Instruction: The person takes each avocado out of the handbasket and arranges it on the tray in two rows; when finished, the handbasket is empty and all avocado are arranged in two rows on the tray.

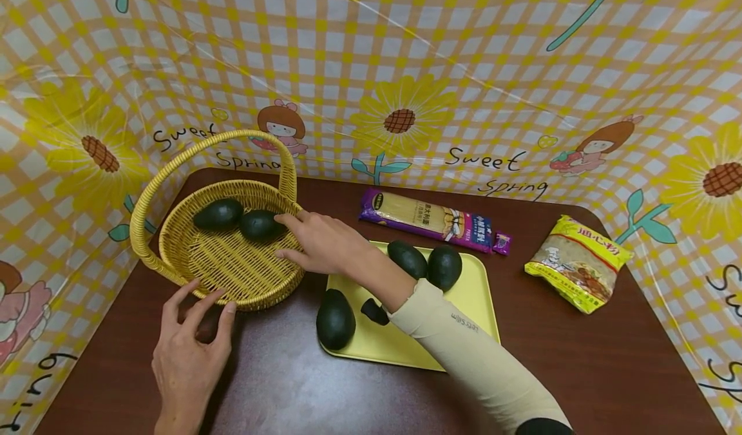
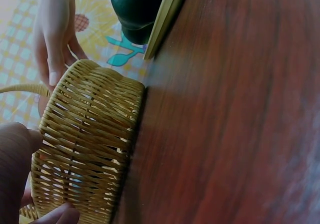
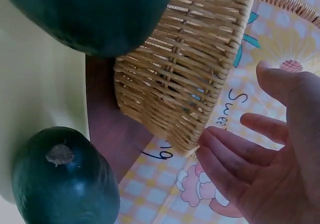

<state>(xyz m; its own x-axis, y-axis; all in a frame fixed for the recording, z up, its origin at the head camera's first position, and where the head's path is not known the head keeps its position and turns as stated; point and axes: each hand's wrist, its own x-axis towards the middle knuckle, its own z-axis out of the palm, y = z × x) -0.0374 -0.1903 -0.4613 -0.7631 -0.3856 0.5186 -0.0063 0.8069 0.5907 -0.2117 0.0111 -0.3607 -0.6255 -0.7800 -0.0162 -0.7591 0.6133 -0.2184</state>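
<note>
My right hand (image 1: pixel 321 241) reaches over the right rim of a yellow wicker basket (image 1: pixel 278 296) with a tall handle. Its fingers are loosely extended, the fingertips right at the nearer of two dark green avocados (image 1: pixel 257 226) inside. The other avocado (image 1: pixel 218 214) lies to its left. In the right wrist view the palm and fingers (image 3: pixel 235 159) show with nothing in them. My left hand (image 1: pixel 191 345) is at the basket's front left, fingers spread and lightly bent at the rim. In the left wrist view its fingertips lie close along the woven wall (image 2: pixel 85 149).
A yellow tray (image 1: pixel 400 351) right of the basket bears one avocado (image 1: pixel 335 319) at its left edge and two avocados (image 1: pixel 444 268) at the back. Behind it lies a purple pasta packet (image 1: pixel 426 218); a yellow bag of pasta (image 1: pixel 580 262) lies far right. Patterned cloth (image 1: pixel 406 55) surrounds the table.
</note>
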